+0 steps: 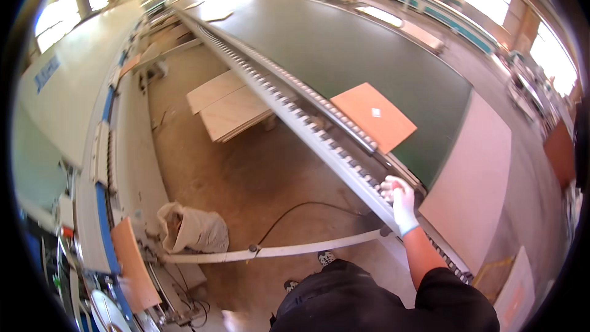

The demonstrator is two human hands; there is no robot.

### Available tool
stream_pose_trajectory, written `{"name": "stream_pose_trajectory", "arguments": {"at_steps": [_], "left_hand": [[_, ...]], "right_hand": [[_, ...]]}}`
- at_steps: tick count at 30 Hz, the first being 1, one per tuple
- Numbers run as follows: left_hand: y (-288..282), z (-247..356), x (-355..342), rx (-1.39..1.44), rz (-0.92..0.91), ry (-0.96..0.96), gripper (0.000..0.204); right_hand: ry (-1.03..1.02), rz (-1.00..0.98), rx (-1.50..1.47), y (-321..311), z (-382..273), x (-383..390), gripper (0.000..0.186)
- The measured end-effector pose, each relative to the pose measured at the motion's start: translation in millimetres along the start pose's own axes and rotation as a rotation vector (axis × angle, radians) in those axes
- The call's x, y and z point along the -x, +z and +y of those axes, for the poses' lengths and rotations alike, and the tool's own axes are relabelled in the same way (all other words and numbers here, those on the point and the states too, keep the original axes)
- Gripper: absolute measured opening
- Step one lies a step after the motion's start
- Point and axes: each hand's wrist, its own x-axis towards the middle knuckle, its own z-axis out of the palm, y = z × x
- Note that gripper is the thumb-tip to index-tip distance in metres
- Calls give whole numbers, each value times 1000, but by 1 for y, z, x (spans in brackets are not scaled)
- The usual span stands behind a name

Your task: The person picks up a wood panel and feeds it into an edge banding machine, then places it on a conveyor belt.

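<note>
My right hand [401,204], in a white glove, is at the near end of a long metal roller rail [319,138]. Its fingers are curled in; I cannot make out what, if anything, is inside them. Beyond it, an orange-brown panel [376,124] with a small white label lies flat on the dark green conveyor belt [319,37], its near-left edge by the rollers. My left hand [235,320] is a pale smear at the lower edge, its fingers lost in motion blur. At the left, another brown panel [132,264] rests against the edge of a machine [104,166].
A white crossbar [313,247] spans low ahead of my feet, with a black cable [289,212] near it. An open sack [195,230] stands on the floor. Stacked pale boards [230,107] lie beneath the rail. A pale board [473,172] borders the belt on the right.
</note>
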Motion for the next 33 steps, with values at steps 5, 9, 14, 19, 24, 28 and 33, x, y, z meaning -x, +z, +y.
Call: {"name": "stream_pose_trajectory", "arguments": {"at_steps": [5,9,14,19,24,28,33], "left_hand": [[-152,176,-19,948,-194,29,44],[-187,149,-37,629,-150,207,42],[-130,70,-85,1272,102,-219,47],[-246,204,-117,1723,78,-491,27],[-266,322,-95,614,-201,-28,32],[-253,310,-60,608,-263,184,32],[-281,264,-31,555,-298,133,34]], "right_hand": [[135,493,-247,-143,24,-49,28],[292,684,-423,-226,90,-66,29],[380,751,-253,-258,129,-85,33],[265,790,20,-344,183,-91,37],[77,955,309,-316,184,-106,30],[442,701,-207,-274,88,-80,38],[165,751,-669,-355,164,-65,39]]}}
